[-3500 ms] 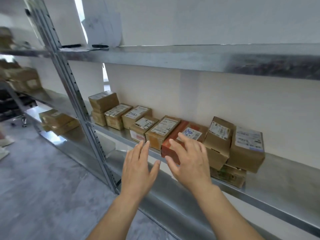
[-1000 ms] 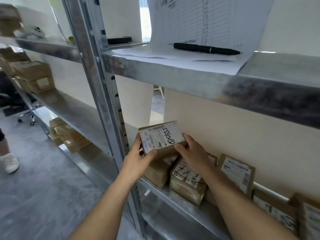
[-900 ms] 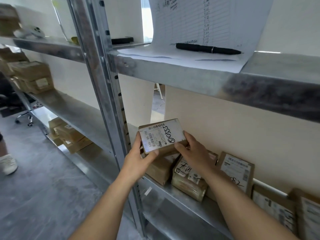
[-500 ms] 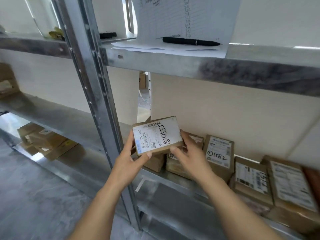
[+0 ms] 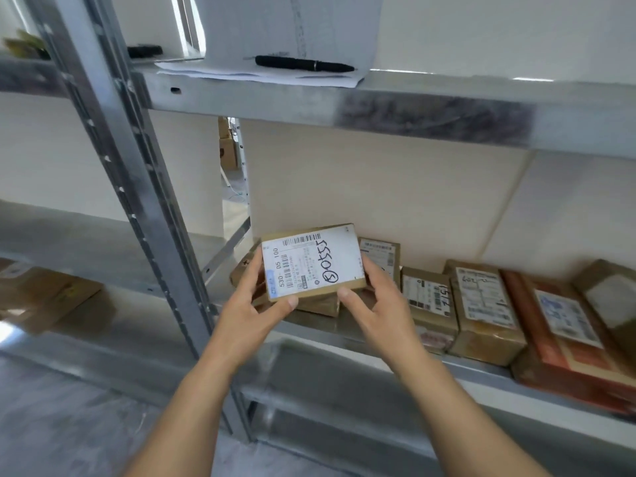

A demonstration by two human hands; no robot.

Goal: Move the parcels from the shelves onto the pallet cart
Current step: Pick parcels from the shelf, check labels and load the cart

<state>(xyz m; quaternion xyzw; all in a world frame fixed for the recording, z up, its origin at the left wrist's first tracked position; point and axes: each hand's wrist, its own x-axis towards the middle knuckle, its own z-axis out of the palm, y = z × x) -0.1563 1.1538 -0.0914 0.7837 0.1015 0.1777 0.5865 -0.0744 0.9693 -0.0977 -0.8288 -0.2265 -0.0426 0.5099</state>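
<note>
Blurred cartons [image 5: 44,297] sit far left of the left hand, past the steel post [image 5: 137,187]. Left hand [image 5: 254,308] grips the parcel's [image 5: 311,261] left end, thumb curled on the near bottom corner and fingers hidden behind the left edge. The parcel is between both hands, label up and tilted toward the camera, with "530-D5 100" and marker scrawl on it. It is held just above the shelf [image 5: 481,371], over small boxes [image 5: 320,306]; can't tell if it touches them. Right hand [image 5: 378,304] grips the right end, thumb on the near right corner, fingers wrapped round the right side. More labelled boxes [image 5: 485,311] sit in a row on the shelf right of the right hand, then a red box [image 5: 564,332]. Above the hands, a pen [image 5: 304,63] lies on papers [image 5: 261,75] on the upper shelf [image 5: 413,111].
</note>
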